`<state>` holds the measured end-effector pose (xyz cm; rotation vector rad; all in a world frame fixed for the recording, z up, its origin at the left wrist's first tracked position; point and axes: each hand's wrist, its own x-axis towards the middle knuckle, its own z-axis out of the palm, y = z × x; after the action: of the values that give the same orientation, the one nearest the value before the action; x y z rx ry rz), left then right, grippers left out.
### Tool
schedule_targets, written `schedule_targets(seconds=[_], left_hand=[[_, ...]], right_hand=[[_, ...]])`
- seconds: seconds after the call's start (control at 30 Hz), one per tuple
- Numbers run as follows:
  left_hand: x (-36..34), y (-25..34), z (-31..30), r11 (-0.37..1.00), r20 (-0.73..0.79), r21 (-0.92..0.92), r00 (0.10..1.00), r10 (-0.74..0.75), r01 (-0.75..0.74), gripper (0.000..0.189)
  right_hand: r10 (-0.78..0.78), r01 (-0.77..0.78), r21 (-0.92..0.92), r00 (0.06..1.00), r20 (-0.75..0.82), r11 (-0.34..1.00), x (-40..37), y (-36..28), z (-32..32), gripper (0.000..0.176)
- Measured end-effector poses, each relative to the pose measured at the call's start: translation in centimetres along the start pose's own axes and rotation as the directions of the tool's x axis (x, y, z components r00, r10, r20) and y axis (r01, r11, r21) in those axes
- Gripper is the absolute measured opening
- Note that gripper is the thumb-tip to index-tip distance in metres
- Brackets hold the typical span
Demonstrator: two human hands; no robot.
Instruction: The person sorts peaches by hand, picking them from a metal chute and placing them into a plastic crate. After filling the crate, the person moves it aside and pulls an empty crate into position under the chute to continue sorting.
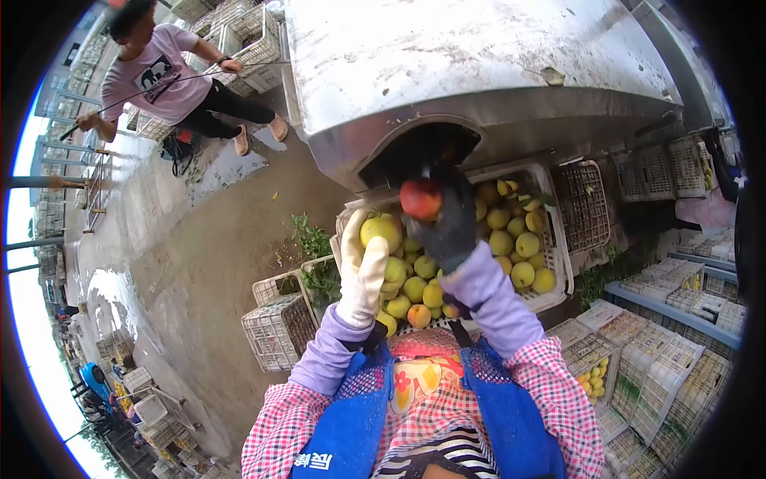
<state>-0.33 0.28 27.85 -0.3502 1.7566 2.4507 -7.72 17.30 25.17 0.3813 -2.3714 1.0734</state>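
Observation:
My left hand, in a white glove, curls its fingers round a yellow-green peach. A black glove covers my right hand, whose fingers are closed on a red peach. That red peach is just below the dark opening in the metal housing. Both hands are over a pale plastic crate holding many greenish-yellow peaches and a few blushed ones. My gloves and forearms hide part of the fruit.
A person in a pink T-shirt stands at upper left, holding a thin rod. Crates stand left of the peaches beside leafy sprigs. A brown crate and stacked white crates are on the right. The floor looks wet.

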Motion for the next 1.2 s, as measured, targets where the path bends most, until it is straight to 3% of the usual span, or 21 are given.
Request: schedule_targets(seconds=[0.03, 0.07, 0.17, 0.33, 0.4, 0.5, 0.53, 0.63, 0.7, 0.73, 0.8, 0.83, 0.9, 0.93, 1.03, 1.1, 1.13, 1.17, 1.2], left_hand=[[-0.2, 0.3, -0.3, 0.997, 0.01, -0.045, 0.998, -0.068, 0.069, 0.061], [-0.2, 0.0, -0.6, 0.996, 0.008, -0.064, 0.998, -0.058, 0.058, 0.063], [-0.6, 0.6, -1.4, 0.99, 0.062, -0.088, 0.993, -0.1, 0.106, 0.065], [-0.5, 1.5, -1.6, 0.926, 0.109, -0.29, 0.97, -0.219, 0.241, 0.075], [-0.2, 1.7, -1.2, 0.939, 0.11, -0.28, 0.978, -0.175, 0.199, 0.077], [0.5, 1.3, -1.8, 0.98, 0.212, -0.193, 0.977, -0.009, 0.051, 0.077], [0.8, 1.0, -2.0, 0.987, 0.263, -0.161, 0.963, 0.059, -0.016, 0.077], [0.9, 1.7, -0.9, 0.99, 0.329, -0.14, 0.944, 0.038, 0.009, 0.08], [1.1, 2.4, -0.1, 0.971, 0.366, 0.119, 0.918, 0.151, -0.207, 0.079], [1.7, 2.6, -0.2, 0.899, 0.418, 0.27, 0.883, 0.211, -0.343, 0.079], [2.3, 2.9, -0.3, 0.848, 0.446, 0.325, 0.859, 0.252, -0.418, 0.076], [2.4, 3.1, -0.2, 0.901, 0.411, 0.24, 0.879, 0.243, -0.361, 0.074], [2.9, 3.5, -0.3, 0.967, 0.337, 0.053, 0.916, 0.219, -0.25, 0.07], [3.9, 3.6, -1.4, 0.939, 0.408, 0.196, 0.894, 0.185, -0.284, 0.072], [3.4, 3.8, -1.3, 0.971, 0.342, 0.147, 0.931, 0.127, -0.187, 0.069], [3.2, 4.4, -1.3, 0.964, 0.358, 0.17, 0.924, 0.132, -0.203, 0.061], [3.2, 4.0, -1.3, 0.996, 0.331, 0.022, 0.94, 0.079, -0.092, 0.061], [3.3, 3.5, -1.4, 0.992, 0.318, -0.127, 0.948, 0.023, 0.019, 0.06], [3.8, 1.8, -2.0, 0.983, 0.347, -0.18, 0.937, 0.039, 0.025, 0.064]], right_hand=[[-0.067, 0.063, -0.126, 0.997, -0.025, 0.99, 1.1, 1.0, 1.4, 0.079], [-0.018, 0.012, -0.134, 0.999, -0.041, 0.991, 2.0, 1.3, 2.7, 0.071], [0.055, -0.041, -0.135, 0.993, 0.104, 0.99, 3.0, 3.3, 6.1, 0.064], [0.232, -0.205, -0.112, 0.909, 0.345, 0.972, 6.7, 3.5, 5.4, 0.074], [0.266, -0.256, -0.078, 0.879, 0.396, 0.963, 8.2, 3.0, 3.2, 0.078], [0.293, -0.422, 0.196, 0.832, 0.471, 0.885, 6.3, 0.0, -1.1, 0.084], [0.297, -0.501, 0.305, 0.799, 0.524, 0.81, 4.5, -1.8, -2.5, 0.086], [0.208, -0.608, 0.644, 0.781, 0.588, 0.465, 0.0, -5.3, -2.9, 0.092], [0.226, -0.511, 0.599, 0.844, 0.487, 0.616, -1.2, -4.1, -2.2, 0.092], [0.226, -0.461, 0.565, 0.871, 0.436, 0.684, -1.4, -3.9, -2.1, 0.092], [0.256, -0.495, 0.651, 0.865, 0.432, 0.575, -0.7, -3.8, -1.7, 0.091], [0.267, -0.508, 0.688, 0.861, 0.434, 0.518, -0.1, -3.8, -1.5, 0.09], [0.246, -0.536, 0.656, 0.839, 0.486, 0.531, 0.4, -3.0, -0.7, 0.089], [0.237, -0.551, 0.64, 0.825, 0.513, 0.535, 0.7, -2.9, -0.3, 0.089], [0.237, -0.582, 0.728, 0.813, 0.532, 0.362, 1.1, -3.3, 0.0, 0.084], [0.113, -0.397, 0.629, 0.89, 0.441, 0.668, 1.9, -3.0, -1.1, 0.08], [0.03, -0.271, 0.552, 0.914, 0.405, 0.788, 2.3, -2.8, -1.5, 0.079], [0.008, -0.216, 0.504, 0.924, 0.382, 0.837, 2.4, -2.5, -1.5, 0.078], [-0.013, -0.159, 0.45, 0.935, 0.356, 0.879, 2.4, -2.1, -1.4, 0.077]])
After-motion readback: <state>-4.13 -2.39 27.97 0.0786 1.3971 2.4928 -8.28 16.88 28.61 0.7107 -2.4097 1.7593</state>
